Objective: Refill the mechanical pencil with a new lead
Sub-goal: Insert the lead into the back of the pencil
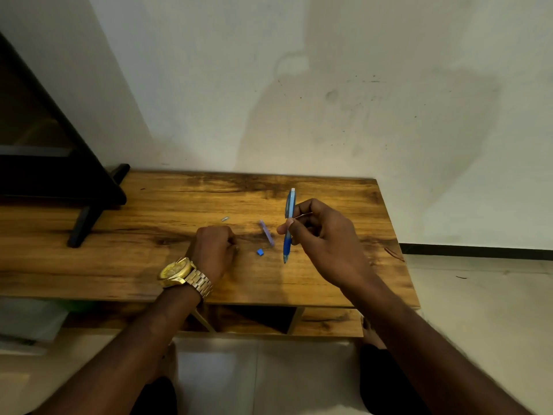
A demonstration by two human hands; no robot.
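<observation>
Gripping upright mechanical pencil (289, 226), right hand (323, 235); left hand (214, 250) fisted on table (149, 250).

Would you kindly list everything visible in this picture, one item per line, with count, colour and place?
mechanical pencil: one, blue, held near upright in the right hand, tip down above the table
lead case: one, pale purple, lying on the table left of the pencil
small cap: one, blue, on the table near the case
small metal piece: one, silver, on the table beyond the left hand
table: one, brown wood, against the wall
stand: one, black, at the table's left end
watch: one, gold, on the left wrist
left hand: one, fingers curled, resting on the table
right hand: one, grips the pencil
</observation>
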